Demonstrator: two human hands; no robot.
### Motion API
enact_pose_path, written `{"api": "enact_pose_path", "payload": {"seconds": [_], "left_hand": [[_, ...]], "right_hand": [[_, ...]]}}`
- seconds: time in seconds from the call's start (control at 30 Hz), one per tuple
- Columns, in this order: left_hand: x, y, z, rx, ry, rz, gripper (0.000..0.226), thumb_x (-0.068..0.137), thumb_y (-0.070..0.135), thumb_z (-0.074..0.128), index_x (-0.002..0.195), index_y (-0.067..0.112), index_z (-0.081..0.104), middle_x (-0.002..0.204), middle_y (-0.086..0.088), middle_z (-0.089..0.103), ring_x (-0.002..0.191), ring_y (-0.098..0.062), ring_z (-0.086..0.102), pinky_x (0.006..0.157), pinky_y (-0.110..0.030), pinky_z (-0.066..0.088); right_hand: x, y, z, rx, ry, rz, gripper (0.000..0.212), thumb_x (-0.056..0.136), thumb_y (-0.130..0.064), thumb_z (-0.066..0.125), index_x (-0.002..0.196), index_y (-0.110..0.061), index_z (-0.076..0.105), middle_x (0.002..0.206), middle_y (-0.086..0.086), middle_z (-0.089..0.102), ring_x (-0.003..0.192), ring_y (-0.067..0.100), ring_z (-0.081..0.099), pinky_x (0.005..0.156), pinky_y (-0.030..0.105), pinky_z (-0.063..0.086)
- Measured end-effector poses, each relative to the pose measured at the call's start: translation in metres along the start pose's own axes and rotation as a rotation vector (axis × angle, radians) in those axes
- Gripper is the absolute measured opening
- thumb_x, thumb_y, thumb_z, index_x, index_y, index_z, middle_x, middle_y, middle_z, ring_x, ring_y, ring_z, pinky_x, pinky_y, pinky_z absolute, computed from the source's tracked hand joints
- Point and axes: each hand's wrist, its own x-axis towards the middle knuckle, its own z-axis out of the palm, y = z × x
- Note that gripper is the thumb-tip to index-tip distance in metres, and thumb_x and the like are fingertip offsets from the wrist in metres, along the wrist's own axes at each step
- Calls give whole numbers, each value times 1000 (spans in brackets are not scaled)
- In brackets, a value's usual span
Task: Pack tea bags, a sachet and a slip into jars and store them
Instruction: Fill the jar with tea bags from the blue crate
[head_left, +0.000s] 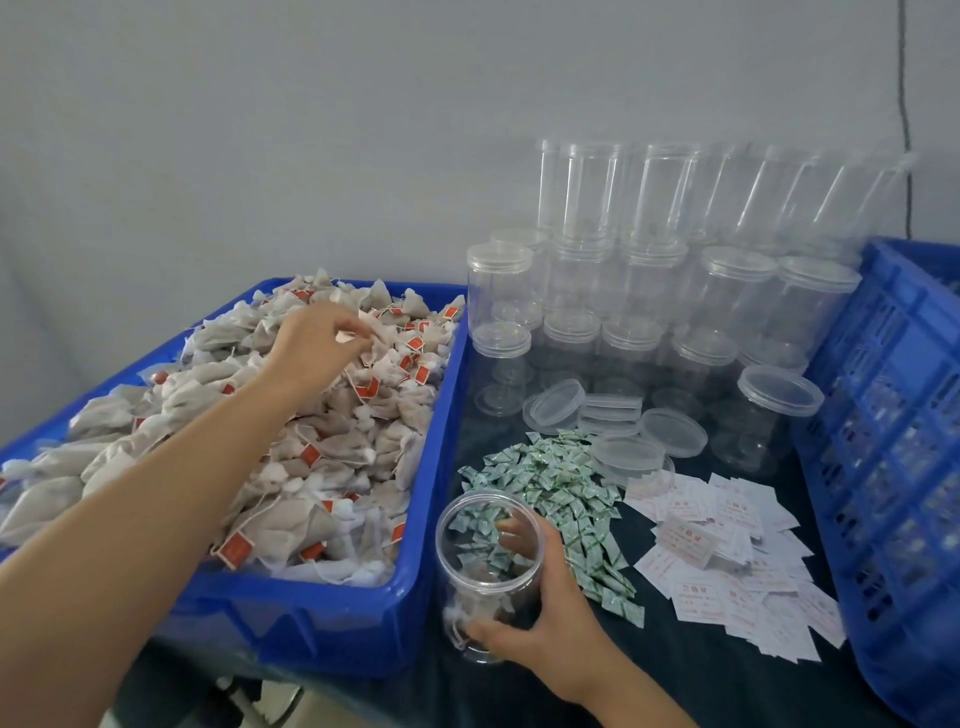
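Note:
A blue bin (332, 618) on the left is heaped with grey tea bags (332, 441) that carry red tags. My left hand (317, 343) reaches over the heap and pinches a tea bag near the far side. My right hand (540, 613) grips an open clear jar (488, 551) tilted towards me beside the bin, with a tea bag or two at its bottom. Green-and-white sachets (556, 483) lie in a pile just behind the jar. White paper slips (727, 561) with red print are scattered to the right of them.
Stacks of empty lidded clear jars (670, 291) stand at the back against the grey wall. Loose lids (613, 415) lie in front of them. A blue slatted crate (893, 441) borders the right side. The table has a dark cloth (675, 675).

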Motion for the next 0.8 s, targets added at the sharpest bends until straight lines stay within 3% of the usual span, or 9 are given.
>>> {"api": "enact_pose_path", "payload": {"seconds": [0.17, 0.27, 0.43, 0.57, 0.67, 0.8], "left_hand": [[-8, 2, -2, -115, 23, -29, 12, 83, 8, 71, 93, 13, 74, 89, 6, 64, 81, -7, 62, 78, -20, 44], [-10, 8, -6, -238, 35, -67, 13, 83, 8, 70, 90, 18, 71, 84, 11, 66, 77, 3, 61, 72, -12, 43], [-18, 27, -18, -519, 43, -87, 21, 78, 6, 75, 77, 26, 70, 74, 17, 71, 75, 2, 68, 68, -7, 49], [-26, 40, -23, -769, -20, -92, 23, 81, -2, 70, 93, 17, 64, 76, 6, 70, 77, -12, 68, 71, -22, 58], [-31, 44, -26, -640, -148, -53, 37, 86, 0, 65, 117, 21, 61, 85, 4, 69, 82, -10, 69, 76, -27, 59], [-36, 43, -28, -388, -252, -38, 19, 88, 10, 65, 90, 28, 72, 90, 3, 73, 87, -15, 70, 88, -39, 55]], "right_hand": [[1, 7, 0, 14, -3, 6, 92, 65, -37, 91, 124, -72, 29, 127, -40, 43, 126, -15, 41, 93, 2, 40], [2, 9, 0, 7, 4, 1, 93, 66, -33, 90, 123, -72, 29, 128, -39, 43, 128, -15, 40, 95, 3, 39], [2, 11, 0, -1, 10, -11, 94, 66, -33, 90, 124, -71, 28, 128, -41, 41, 129, -16, 37, 96, 2, 37], [2, 9, 1, -13, 20, -26, 91, 66, -39, 90, 123, -73, 27, 126, -42, 41, 127, -14, 40, 94, 2, 38], [1, 5, 1, 1, 21, -22, 87, 63, -49, 89, 120, -75, 29, 124, -42, 43, 123, -16, 45, 92, 1, 39], [-1, 1, 2, 17, 17, -22, 87, 64, -48, 88, 123, -70, 29, 121, -44, 44, 119, -19, 46, 89, -1, 39]]}}
